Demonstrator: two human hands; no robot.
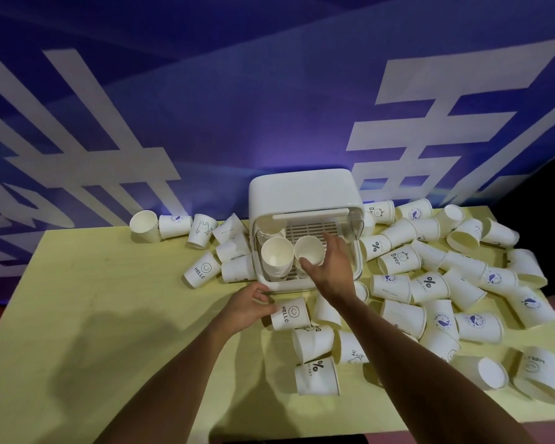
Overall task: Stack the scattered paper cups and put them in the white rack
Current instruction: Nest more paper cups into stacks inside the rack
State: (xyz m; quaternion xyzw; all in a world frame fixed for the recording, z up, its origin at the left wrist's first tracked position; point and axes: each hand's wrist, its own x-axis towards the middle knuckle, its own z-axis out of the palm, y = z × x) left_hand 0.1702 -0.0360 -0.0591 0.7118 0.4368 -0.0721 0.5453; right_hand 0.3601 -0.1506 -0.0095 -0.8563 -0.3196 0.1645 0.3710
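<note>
- The right hand [332,267] is wrapped round the cup stack [309,249] just below its rim, thumb on the near side and fingers over the far side. The stack is held upright inside the open front of the white rack [302,190]; whether it's actually seated on the rack floor can't be made out.
- The left hand [249,304] is curled round the base end of a HELLO cup [291,314], which lies on its side on the desk [109,315], just below and to the left of the right wrist.
- A second stack [277,254] is parked in the rack right beside the held one, on its left, with the rims close or touching.
- Loads of loose cups [428,285] are tipped over to the right of the right forearm, with a smaller bunch past the left hand, to the left of the rack.
- Handling-wise, these are probably super light, thin paper that gets crushed easily, so only a soft squeeze is needed.
- The rolled rim is likely the stiffest bit, so a hold just under it (or at the base disc) should be safest. The mid-wall gets dented.
- Nested cups can be expected to slide apart or wedge, so a tall stack is best supported low down and kept upright.
- Cups lying on their sides can roll off when nudged.
</note>
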